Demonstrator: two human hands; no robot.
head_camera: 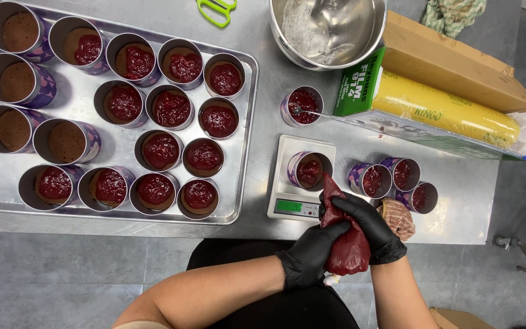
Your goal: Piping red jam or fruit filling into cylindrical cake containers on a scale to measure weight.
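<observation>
Brushed steel desk (pixel 263 91), grey tiled floor (pixel 62 274) below its near edge. Both hands in black gloves: left hand (pixel 309 254) and right hand (pixel 369 228) clamped together around a piping bag (pixel 347 244) of red fruit filling, its tip over a cup (pixel 309 170) standing on a small white scale (pixel 293 198). Metal tray (pixel 245 122) at left carries rows of filled cups. Three more cups (pixel 397 180) stand right of the scale. Steel mixing bowl (pixel 330 27), cling film box (pixel 445 103) and green scissors (pixel 216 10) lie along the far side.
</observation>
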